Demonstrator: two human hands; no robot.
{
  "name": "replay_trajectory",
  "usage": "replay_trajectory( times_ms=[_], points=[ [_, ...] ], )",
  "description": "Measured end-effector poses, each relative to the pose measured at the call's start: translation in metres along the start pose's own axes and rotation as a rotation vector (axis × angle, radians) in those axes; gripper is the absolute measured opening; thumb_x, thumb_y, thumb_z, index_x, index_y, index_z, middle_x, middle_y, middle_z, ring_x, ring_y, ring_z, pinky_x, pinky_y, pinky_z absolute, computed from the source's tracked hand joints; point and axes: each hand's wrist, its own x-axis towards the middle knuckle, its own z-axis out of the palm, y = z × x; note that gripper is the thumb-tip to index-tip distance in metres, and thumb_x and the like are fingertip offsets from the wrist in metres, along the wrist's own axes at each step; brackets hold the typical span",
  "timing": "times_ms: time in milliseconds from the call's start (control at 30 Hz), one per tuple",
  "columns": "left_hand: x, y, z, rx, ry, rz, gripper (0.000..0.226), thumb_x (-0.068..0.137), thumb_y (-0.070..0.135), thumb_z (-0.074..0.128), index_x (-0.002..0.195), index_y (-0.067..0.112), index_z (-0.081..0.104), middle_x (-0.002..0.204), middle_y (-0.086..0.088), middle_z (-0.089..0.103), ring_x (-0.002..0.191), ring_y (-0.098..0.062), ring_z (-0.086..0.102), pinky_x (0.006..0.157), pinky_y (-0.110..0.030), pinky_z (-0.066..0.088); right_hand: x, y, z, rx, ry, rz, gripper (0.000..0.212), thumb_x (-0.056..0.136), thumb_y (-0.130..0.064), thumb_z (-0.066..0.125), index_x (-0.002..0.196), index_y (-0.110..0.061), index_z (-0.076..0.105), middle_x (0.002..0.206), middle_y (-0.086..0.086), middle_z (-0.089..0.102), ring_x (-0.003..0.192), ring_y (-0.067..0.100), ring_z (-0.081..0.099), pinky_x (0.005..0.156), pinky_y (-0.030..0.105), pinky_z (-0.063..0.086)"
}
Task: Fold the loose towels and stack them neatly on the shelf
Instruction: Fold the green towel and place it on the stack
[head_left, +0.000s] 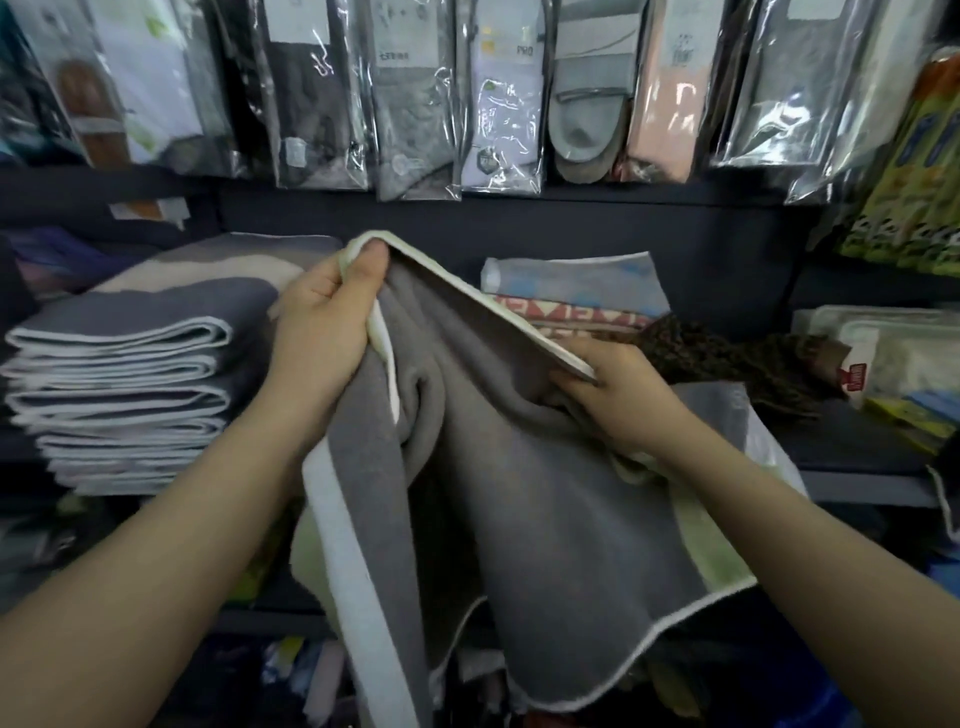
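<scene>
Plainly, the soft grey towel with a white border (519, 493) hangs in mid-air before the dark shelf (857, 488) — left hand (322, 332) pinching its top corner, right hand (613, 395) gripping the edge further right, hands apart. Most of it dangles loose (lower corners unheld), so a fold begun now could go crooked — or it could brush and skew the stack of folded grey towels (124, 395) at far left.

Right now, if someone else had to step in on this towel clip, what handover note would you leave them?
Left hand grips the top corner of the grey towel by its white edge.
Right hand pinches the same edge further along; the rest hangs loose in front of the shelf.
Done: a stack of folded grey towels sits on the shelf at left.
Left: fold the held towel and lay it on that stack. Pale cloth shows beneath it; whether that is another towel is unclear.
</scene>
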Motion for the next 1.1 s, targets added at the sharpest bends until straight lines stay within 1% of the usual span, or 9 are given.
replay_trajectory(
  times_ms=[100,233,333,400,467,567,700,967,1100],
  points=[
    [0.012,-0.007,-0.026,0.042,0.016,-0.077,0.030,0.091,0.032,0.055,0.064,0.019,0.056,0.050,0.017,0.061,0.050,0.007,0.054,0.055,-0.008,0.042,0.000,0.002,0.012,-0.025,0.040,0.093,0.017,0.087,-0.007,0.059,0.102,-0.005,0.068,0.094,0.009,0.070,0.090,0.013,0.059,0.071,0.018,0.034],
    [0.011,-0.031,-0.053,0.567,-0.453,-0.289,0.050,0.056,0.062,0.072,0.079,0.018,0.068,0.090,-0.001,0.070,0.088,-0.014,0.065,0.082,-0.033,0.049,-0.004,-0.014,0.031,0.007,-0.138,0.199,0.021,0.088,-0.020,0.060,0.071,-0.008,0.060,0.071,0.006,0.060,0.073,0.020,0.057,0.060,0.028,0.031],
    [-0.008,-0.043,-0.054,0.861,-0.662,-0.159,0.060,0.049,0.067,0.072,0.092,0.026,0.063,0.093,0.015,0.064,0.087,-0.003,0.059,0.071,-0.020,0.043,-0.005,-0.041,0.042,0.002,-0.274,0.119,0.027,0.084,-0.027,0.065,0.072,-0.003,0.066,0.072,0.008,0.067,0.070,0.013,0.058,0.058,0.026,0.032],
    [-0.022,-0.048,-0.045,0.815,-0.764,-0.037,0.065,0.055,0.064,0.070,0.108,0.029,0.060,0.103,0.020,0.058,0.096,0.003,0.054,0.078,-0.017,0.039,-0.003,-0.059,0.050,0.056,-0.318,0.088,0.029,0.081,-0.032,0.067,0.071,-0.005,0.069,0.068,0.007,0.067,0.064,0.010,0.057,0.057,0.025,0.035],
    [-0.034,-0.056,-0.038,0.712,-0.849,0.032,0.042,0.063,0.056,0.070,0.096,0.032,0.061,0.090,0.018,0.063,0.084,0.007,0.056,0.070,-0.017,0.041,-0.002,-0.074,0.059,0.178,-0.298,0.142,0.028,0.076,-0.034,0.070,0.069,-0.008,0.070,0.065,0.005,0.066,0.059,0.008,0.056,0.056,0.026,0.038],
    [-0.041,-0.067,-0.038,0.592,-0.818,0.101,0.025,0.076,0.037,0.071,0.065,0.030,0.050,0.056,0.012,0.051,0.055,0.005,0.049,0.050,-0.015,0.032,-0.004,-0.076,0.069,0.399,-0.204,0.311,0.017,0.073,-0.027,0.074,0.065,-0.015,0.066,0.052,-0.011,0.060,0.049,-0.004,0.050,0.047,0.015,0.037],
    [-0.039,-0.078,-0.051,0.305,-0.656,-0.051,0.030,0.087,0.023,0.061,0.058,0.021,0.053,0.049,0.014,0.050,0.049,0.002,0.045,0.049,-0.016,0.033,-0.021,-0.058,0.070,0.704,-0.308,0.466,0.016,0.081,-0.025,0.068,0.070,-0.016,0.061,0.054,-0.010,0.061,0.050,0.000,0.054,0.049,0.012,0.041],
    [-0.024,-0.099,-0.066,-0.219,-0.195,-0.964,0.041,0.087,0.033,0.061,0.057,0.008,0.071,0.059,-0.011,0.068,0.049,-0.020,0.065,0.045,-0.024,0.052,-0.056,-0.035,0.067,0.744,-0.360,0.593,0.021,0.094,-0.021,0.050,0.076,-0.013,0.057,0.059,-0.010,0.063,0.053,0.001,0.058,0.049,0.014,0.044],
    [-0.033,-0.124,-0.062,0.207,-0.401,-0.639,0.032,0.078,0.031,0.072,0.102,0.016,0.058,0.095,-0.005,0.066,0.084,-0.017,0.064,0.076,-0.031,0.050,-0.055,-0.045,0.070,0.993,-0.098,0.679,0.009,0.091,-0.010,0.053,0.090,-0.017,0.058,0.079,0.003,0.065,0.065,0.014,0.063,0.061,0.026,0.053]
  ],
)
